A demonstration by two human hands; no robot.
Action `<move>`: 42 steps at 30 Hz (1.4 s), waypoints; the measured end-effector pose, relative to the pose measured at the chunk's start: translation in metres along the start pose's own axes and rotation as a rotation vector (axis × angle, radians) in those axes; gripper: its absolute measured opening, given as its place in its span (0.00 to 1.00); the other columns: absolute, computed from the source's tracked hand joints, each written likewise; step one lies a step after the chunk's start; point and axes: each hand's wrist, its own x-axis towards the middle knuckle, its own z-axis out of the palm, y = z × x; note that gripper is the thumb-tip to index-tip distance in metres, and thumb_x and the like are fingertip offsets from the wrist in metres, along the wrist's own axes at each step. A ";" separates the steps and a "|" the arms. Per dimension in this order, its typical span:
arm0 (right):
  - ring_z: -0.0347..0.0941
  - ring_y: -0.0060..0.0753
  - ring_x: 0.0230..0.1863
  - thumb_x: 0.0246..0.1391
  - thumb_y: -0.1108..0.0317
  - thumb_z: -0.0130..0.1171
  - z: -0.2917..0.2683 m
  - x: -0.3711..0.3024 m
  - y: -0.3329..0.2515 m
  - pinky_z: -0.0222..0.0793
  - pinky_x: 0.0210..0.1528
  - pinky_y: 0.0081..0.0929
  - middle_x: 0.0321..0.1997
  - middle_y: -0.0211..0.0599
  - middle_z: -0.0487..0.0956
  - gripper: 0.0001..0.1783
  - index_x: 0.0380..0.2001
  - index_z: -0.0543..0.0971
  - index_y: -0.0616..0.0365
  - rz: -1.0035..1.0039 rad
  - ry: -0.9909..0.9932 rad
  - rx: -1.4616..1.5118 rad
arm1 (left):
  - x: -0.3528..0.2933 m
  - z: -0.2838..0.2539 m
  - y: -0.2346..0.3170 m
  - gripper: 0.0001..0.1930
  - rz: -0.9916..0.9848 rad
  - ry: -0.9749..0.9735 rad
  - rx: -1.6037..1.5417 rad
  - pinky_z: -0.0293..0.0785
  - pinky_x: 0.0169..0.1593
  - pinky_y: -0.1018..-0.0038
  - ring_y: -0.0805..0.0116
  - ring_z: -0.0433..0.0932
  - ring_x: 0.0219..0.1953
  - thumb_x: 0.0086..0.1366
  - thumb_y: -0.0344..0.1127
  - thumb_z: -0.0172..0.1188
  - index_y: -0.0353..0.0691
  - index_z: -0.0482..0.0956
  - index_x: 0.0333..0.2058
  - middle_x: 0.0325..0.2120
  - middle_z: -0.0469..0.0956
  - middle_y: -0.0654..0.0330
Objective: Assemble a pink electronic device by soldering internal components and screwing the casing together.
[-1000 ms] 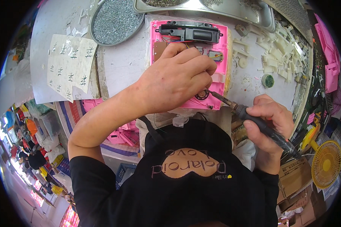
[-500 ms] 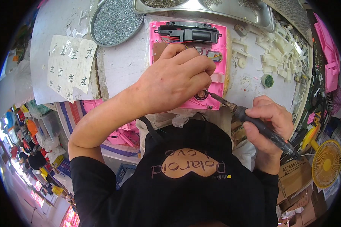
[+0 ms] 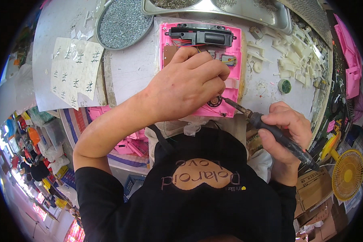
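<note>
While gripping a soldering iron [image 3: 272,129] in the right hand [image 3: 296,129], curls the left hand [image 3: 189,82] over a pink shell [image 3: 235,71] on the table [image 3: 129,70].
Wraps right thumb and fingers around the iron, with its tip beside a round speaker [image 3: 215,101] near the left fingers; cannot tell of anything held beneath the half-curled left hand, hiding the shell's middle. Wears upside-down lettering [image 3: 199,163] on a black shirt [image 3: 181,211] below the hands; has handwriting [image 3: 75,82] on pale sheets [image 3: 70,66] left of them, print on a cardboard box [image 3: 312,193] below the right. Beyond the hands, has a dish [image 3: 124,47] of screws [image 3: 125,22], a metal tray [image 3: 284,23] and white plastic parts [image 3: 288,64]; to their lower right, a yellow fan [image 3: 348,175].
</note>
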 end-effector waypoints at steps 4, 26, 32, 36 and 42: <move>0.70 0.31 0.22 0.41 0.75 0.74 -0.001 -0.003 -0.001 0.61 0.24 0.25 0.21 0.34 0.74 0.15 0.35 0.82 0.62 0.016 0.010 0.005 | 0.000 0.000 -0.001 0.08 0.003 0.000 0.006 0.64 0.52 0.64 0.65 0.74 0.42 0.52 0.32 0.68 0.45 0.80 0.32 0.42 0.76 0.66; 0.71 0.32 0.22 0.44 0.73 0.75 -0.001 -0.001 0.001 0.63 0.25 0.25 0.22 0.36 0.76 0.15 0.36 0.82 0.61 0.006 0.003 -0.010 | 0.000 0.000 0.000 0.07 -0.001 -0.010 0.016 0.63 0.53 0.65 0.66 0.74 0.42 0.53 0.33 0.67 0.45 0.80 0.32 0.42 0.76 0.68; 0.70 0.31 0.21 0.43 0.74 0.75 -0.001 -0.002 0.001 0.63 0.24 0.25 0.22 0.36 0.75 0.15 0.36 0.82 0.60 0.009 -0.005 -0.016 | 0.000 0.000 0.000 0.07 0.005 -0.011 0.013 0.63 0.53 0.66 0.67 0.74 0.43 0.53 0.33 0.66 0.46 0.80 0.32 0.42 0.76 0.68; 0.70 0.31 0.21 0.43 0.75 0.75 -0.001 -0.001 0.001 0.61 0.24 0.24 0.21 0.35 0.74 0.15 0.36 0.82 0.61 0.000 0.002 -0.008 | 0.000 0.001 0.000 0.07 0.002 -0.013 0.014 0.63 0.53 0.65 0.66 0.74 0.43 0.53 0.33 0.66 0.46 0.80 0.32 0.42 0.76 0.68; 0.69 0.30 0.22 0.41 0.76 0.73 -0.011 -0.009 -0.002 0.63 0.28 0.28 0.21 0.33 0.74 0.15 0.36 0.82 0.64 0.014 0.068 0.057 | -0.001 0.000 -0.001 0.07 0.006 -0.015 0.021 0.63 0.53 0.65 0.66 0.74 0.43 0.53 0.34 0.66 0.46 0.80 0.32 0.43 0.76 0.68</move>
